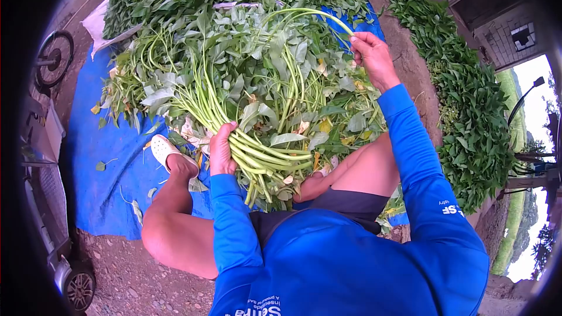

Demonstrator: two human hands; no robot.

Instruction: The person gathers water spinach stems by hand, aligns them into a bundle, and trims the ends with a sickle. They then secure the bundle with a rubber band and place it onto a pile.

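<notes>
My left hand [222, 148] is closed round a thick bundle of green leafy stems [257, 151], whose cut ends point right toward my lap. Up and to the right, my right hand [372, 57] pinches the end of one long stem [319, 14], which arches left into the leaves. Beneath and beyond both hands spreads a big heap of leafy greens [234, 41], with some yellowed leaves near my feet. The leafy tips of the held bundle merge with the heap.
A blue tarp [111, 158] lies under the heap. More greens [468, 105] form a long row on the right. A wheel [54, 61] stands at the far left, above a vehicle's wheel [79, 288]. My feet and a light clog [162, 150] flank the pile.
</notes>
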